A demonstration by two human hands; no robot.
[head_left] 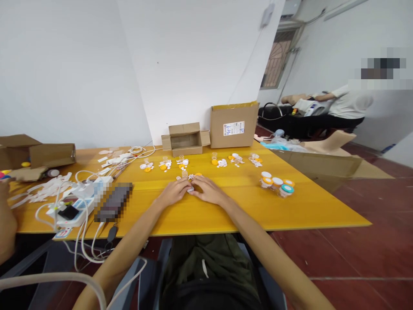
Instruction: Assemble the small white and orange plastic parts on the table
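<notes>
Near the middle of the yellow table (155, 219), my left hand (174, 190) and my right hand (207, 189) meet with their fingertips around a small whitish piece (190, 189). Both hands are closed on it; its exact shape is too small to tell. Just beyond the fingers lie small patterned white pieces, a clear cup (184, 173) and an orange ring (198, 175), partly hidden by my hands. Farther back are several groups of clear cups, orange rings and white pieces (222, 163). Several lidded jars (276, 183) stand together to the right.
An open small carton (186, 140) and a closed larger box (234, 127) stand at the back. Left are a power strip (75, 206), white cables, a phone (114, 202) and another carton (51, 155). Another person's arm (6, 224) shows at the left edge; a person sits far right.
</notes>
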